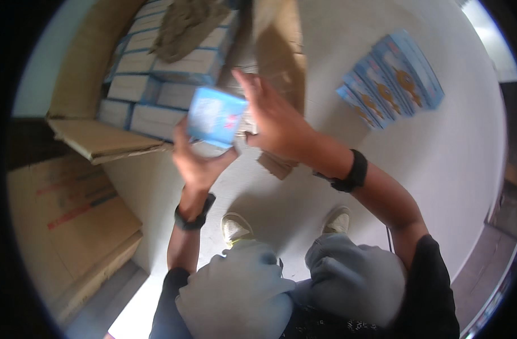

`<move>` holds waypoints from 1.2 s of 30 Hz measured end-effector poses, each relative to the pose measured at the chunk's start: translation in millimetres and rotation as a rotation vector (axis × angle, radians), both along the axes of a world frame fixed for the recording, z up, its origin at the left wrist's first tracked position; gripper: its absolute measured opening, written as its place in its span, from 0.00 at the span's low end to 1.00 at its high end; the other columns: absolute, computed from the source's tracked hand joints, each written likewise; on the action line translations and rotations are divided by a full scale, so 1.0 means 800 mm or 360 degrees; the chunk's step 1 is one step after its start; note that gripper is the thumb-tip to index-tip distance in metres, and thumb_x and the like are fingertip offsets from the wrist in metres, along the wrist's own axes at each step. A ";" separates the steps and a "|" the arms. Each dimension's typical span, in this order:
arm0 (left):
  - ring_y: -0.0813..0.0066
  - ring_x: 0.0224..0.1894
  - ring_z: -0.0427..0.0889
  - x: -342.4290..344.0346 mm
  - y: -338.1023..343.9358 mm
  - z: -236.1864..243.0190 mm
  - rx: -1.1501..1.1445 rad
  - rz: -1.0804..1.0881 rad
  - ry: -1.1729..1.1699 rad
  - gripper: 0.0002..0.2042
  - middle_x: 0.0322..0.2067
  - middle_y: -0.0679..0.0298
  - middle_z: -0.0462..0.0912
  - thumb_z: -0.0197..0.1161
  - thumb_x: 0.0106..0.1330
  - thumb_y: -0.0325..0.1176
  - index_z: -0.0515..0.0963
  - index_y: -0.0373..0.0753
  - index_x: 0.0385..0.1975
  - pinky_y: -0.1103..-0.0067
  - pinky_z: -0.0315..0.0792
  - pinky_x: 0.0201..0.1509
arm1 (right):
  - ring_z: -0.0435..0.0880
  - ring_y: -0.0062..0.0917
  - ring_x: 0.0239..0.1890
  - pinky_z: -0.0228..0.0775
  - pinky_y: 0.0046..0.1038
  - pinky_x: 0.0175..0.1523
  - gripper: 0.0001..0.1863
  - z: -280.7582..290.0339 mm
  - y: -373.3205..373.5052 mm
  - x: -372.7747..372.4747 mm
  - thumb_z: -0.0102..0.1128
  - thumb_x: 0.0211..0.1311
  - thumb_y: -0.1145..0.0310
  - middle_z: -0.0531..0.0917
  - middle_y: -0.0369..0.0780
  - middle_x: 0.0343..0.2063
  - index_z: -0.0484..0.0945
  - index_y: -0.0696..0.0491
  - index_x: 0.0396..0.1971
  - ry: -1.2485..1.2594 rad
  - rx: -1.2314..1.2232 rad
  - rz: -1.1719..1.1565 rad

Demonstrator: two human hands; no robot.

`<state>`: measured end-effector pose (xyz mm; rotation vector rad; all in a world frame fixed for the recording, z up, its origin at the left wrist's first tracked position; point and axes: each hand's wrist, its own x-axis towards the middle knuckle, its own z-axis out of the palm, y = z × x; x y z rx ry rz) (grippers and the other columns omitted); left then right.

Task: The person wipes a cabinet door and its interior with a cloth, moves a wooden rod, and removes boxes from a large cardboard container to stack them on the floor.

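Note:
A small light-blue box (pixel 216 116), slightly blurred, is held up beside the open carton. My left hand (pixel 197 164) grips it from below and the left, thumb and fingers at its lower edges. Just right of the box is my right hand (pixel 278 121), its fingers stretched and the thumb apart, with nothing in it. To the left and beyond stands an open cardboard carton (pixel 72 101) packed with white-and-blue boxes (pixel 128 87) in rows. Crumpled brown paper (pixel 188 28) lies over some of those boxes.
Several blue boxes (pixel 391 79) lie side by side on the pale floor at the far right. A cardboard carton flap (pixel 278 45) stands beyond my right hand. At the lower left sits a closed brown carton (pixel 72 209). My shoes (pixel 236 227) are below my hands.

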<state>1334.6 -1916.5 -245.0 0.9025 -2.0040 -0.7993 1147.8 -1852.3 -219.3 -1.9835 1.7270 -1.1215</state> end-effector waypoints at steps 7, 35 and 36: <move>0.60 0.47 0.75 0.070 0.043 0.000 0.0300 0.0219 0.0735 0.40 0.46 0.51 0.73 0.63 0.45 0.49 0.64 0.25 0.55 0.65 0.70 0.53 | 0.75 0.44 0.51 0.66 0.39 0.57 0.62 0.007 0.045 0.020 0.78 0.30 0.48 0.73 0.51 0.49 0.53 0.60 0.64 0.0143 0.0065 0.0025; 0.69 0.58 0.68 -0.241 0.110 -0.209 0.1725 -0.1039 0.0442 0.34 0.56 0.57 0.67 0.61 0.66 0.37 0.52 0.30 0.66 0.74 0.65 0.60 | 0.63 0.47 0.62 0.56 0.45 0.65 0.32 -0.172 0.209 -0.181 0.57 0.43 0.79 0.65 0.50 0.59 0.74 0.46 0.54 0.0578 0.0456 -0.0647; 0.72 0.58 0.69 -0.250 0.117 -0.212 0.1793 -0.1035 0.0579 0.33 0.55 0.57 0.69 0.61 0.65 0.35 0.53 0.30 0.66 0.76 0.65 0.60 | 0.64 0.45 0.61 0.56 0.45 0.65 0.29 -0.182 0.210 -0.190 0.56 0.44 0.80 0.68 0.49 0.57 0.75 0.48 0.52 0.0586 0.0469 -0.0654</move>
